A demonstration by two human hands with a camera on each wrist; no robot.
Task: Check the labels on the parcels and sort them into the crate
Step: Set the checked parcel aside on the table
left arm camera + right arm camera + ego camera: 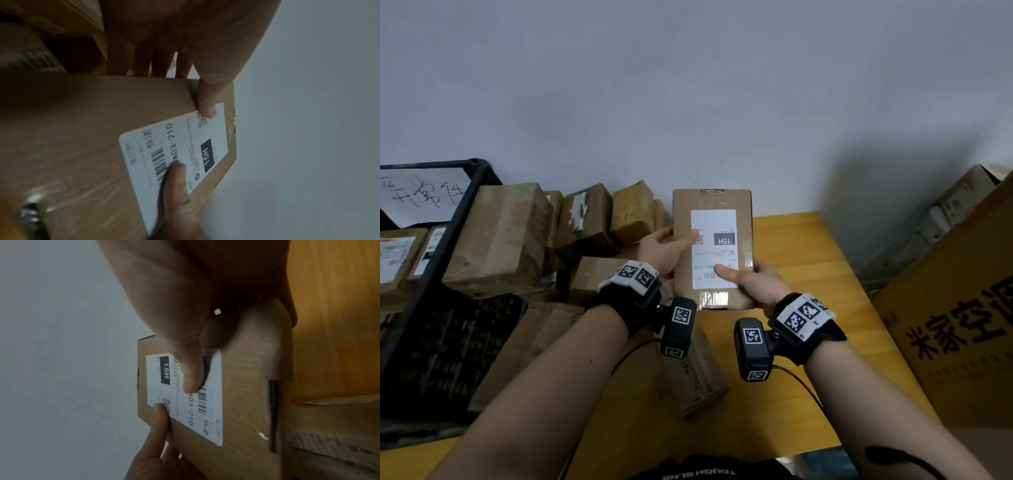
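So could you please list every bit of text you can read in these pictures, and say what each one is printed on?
"15H": black patch on the white shipping label of the flat brown cardboard parcel held in both hands.
"A03-210": same label, beside the barcode.
"TOUGH SLXE", seen upside down, last letters uncertain: the person's black garment.
Handwritten characters on the white paper sheet in the black plastic crate: not legible.
Label's small print: blurred.

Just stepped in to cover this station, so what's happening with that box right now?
A person holds one flat cardboard parcel up in both hands, label facing them. The left hand grips its left edge, thumb on the white label; the right hand grips the lower right corner, thumb by the barcode. The label reads 15H and A03-210. More parcels are piled on the yellow table, and the black crate to the left already holds some.
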